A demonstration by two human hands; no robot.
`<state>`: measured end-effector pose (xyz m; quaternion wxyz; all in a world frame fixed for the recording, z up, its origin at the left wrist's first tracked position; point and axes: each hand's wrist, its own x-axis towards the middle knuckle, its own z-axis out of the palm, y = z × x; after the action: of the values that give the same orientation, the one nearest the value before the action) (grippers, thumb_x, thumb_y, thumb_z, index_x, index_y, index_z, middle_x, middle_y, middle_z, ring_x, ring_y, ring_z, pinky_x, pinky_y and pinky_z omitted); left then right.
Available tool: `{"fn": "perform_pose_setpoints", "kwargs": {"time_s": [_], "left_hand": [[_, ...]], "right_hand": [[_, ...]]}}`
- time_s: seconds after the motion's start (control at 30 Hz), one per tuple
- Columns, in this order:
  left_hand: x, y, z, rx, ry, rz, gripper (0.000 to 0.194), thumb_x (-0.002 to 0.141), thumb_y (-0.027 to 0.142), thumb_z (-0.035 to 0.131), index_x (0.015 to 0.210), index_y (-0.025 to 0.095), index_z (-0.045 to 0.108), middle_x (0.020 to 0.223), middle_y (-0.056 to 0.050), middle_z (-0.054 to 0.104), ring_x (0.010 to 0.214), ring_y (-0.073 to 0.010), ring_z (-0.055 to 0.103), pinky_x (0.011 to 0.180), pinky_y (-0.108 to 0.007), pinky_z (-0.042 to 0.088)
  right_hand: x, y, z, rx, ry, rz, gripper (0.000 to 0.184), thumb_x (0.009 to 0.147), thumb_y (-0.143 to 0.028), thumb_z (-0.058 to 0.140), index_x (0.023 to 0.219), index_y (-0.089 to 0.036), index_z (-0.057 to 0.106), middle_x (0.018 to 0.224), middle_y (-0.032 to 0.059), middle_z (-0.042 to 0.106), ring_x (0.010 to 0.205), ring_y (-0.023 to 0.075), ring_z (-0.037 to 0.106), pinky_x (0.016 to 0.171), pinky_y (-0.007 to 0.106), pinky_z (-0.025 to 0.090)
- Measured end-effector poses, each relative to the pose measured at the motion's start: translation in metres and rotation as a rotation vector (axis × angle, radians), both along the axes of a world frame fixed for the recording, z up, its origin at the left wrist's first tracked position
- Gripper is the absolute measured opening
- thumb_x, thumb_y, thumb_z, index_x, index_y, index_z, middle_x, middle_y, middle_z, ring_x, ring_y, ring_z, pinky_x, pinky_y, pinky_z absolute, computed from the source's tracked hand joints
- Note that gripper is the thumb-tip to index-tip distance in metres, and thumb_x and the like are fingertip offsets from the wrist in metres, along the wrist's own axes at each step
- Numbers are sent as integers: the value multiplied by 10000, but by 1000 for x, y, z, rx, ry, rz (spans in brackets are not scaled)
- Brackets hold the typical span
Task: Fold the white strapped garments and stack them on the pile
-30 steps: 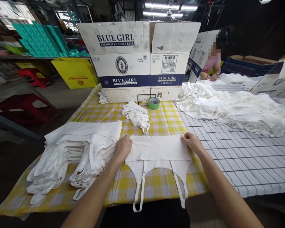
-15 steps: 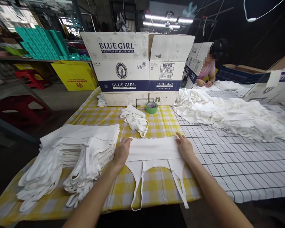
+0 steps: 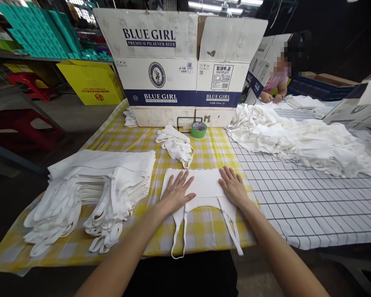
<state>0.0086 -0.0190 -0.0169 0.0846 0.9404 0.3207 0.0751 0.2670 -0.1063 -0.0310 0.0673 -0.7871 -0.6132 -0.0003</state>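
A white folded garment with two straps hanging toward me lies flat on the yellow checked tablecloth. My left hand presses flat on its left half, fingers spread. My right hand lies flat on its right half, fingers stretched out. Neither hand grips anything. To the left sits a neat stack of folded white garments with their straps spilling toward the table's edge. A small crumpled white garment lies just beyond the one under my hands.
An open Blue Girl cardboard box stands at the back with a green tape roll in front. A heap of loose white garments covers the grid-pattern cloth at right. Another person works at the far right.
My hands moved inward from the garment's outer edges onto its top and flattened out. The garment now looks narrower than before.
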Motion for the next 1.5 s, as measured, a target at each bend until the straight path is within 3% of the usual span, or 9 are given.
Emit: {"fn": "perform_pose_setpoints", "kwargs": {"time_s": [0.17,0.43,0.6,0.73,0.9,1.13,1.3,1.37,1.5], "left_hand": [[-25,-11,15,-61,37,54,584,900,484,297,1417,261,141,1499,-60,80,1371,-249,47,1082,-523,76],[-51,-132,22,-21,58,-181,686,848,361,488,1416,284,111,1498,-57,80,1362,-269,109,1058,-502,229],[-84,-163,13,52,76,-169,712,803,242,541,1413,243,172,1472,-100,184,1335,-297,210,1031,-520,272],[-85,-133,32,18,28,-219,612,868,269,423,1419,223,160,1444,-54,279,1334,-244,236,1074,-462,237],[-44,-85,44,66,-59,22,551,904,307,342,1419,244,156,1471,-61,209,1352,-259,170,1076,-500,188],[-44,-142,7,62,10,-137,714,810,410,523,1413,283,163,1480,-69,178,1346,-284,183,1059,-518,210],[-62,-119,25,7,-33,-176,608,867,385,432,1409,248,192,1446,-77,286,1328,-264,241,1058,-487,238],[-57,-83,37,43,-105,-22,506,896,326,377,1380,223,266,1374,-80,406,1285,-236,328,1055,-440,274],[-36,-10,45,70,-103,539,320,866,257,423,1144,112,490,1092,-143,568,1012,-244,562,849,-357,464]], "right_hand": [[9,-23,14,14,63,4,516,945,-447,147,1426,-259,156,1495,7,132,1368,195,90,1081,442,189],[-54,-99,23,-47,42,238,540,942,-403,250,1431,-290,53,1495,-24,89,1370,195,56,1089,443,180],[-50,-124,11,-85,33,279,551,927,-420,309,1425,-314,99,1489,-15,130,1365,229,103,1069,476,209],[-58,-115,29,-21,76,263,566,932,-382,302,1435,-260,74,1489,25,128,1364,229,98,1072,464,213],[-105,-98,41,40,85,354,569,921,-353,337,1435,-259,110,1489,21,118,1365,239,91,1082,463,193],[-119,-141,8,17,64,439,627,882,-380,435,1428,-227,169,1470,62,215,1341,280,196,1040,486,268],[-87,-151,28,207,264,381,454,879,-245,439,1328,-253,373,1279,71,511,1227,258,401,964,438,369],[-60,-127,40,319,332,149,334,888,-227,404,1211,-262,482,1114,77,594,1079,243,519,878,405,427],[-1,-51,46,287,318,-277,335,863,-366,396,1111,-178,519,1058,118,565,884,238,582,724,355,466]]}}
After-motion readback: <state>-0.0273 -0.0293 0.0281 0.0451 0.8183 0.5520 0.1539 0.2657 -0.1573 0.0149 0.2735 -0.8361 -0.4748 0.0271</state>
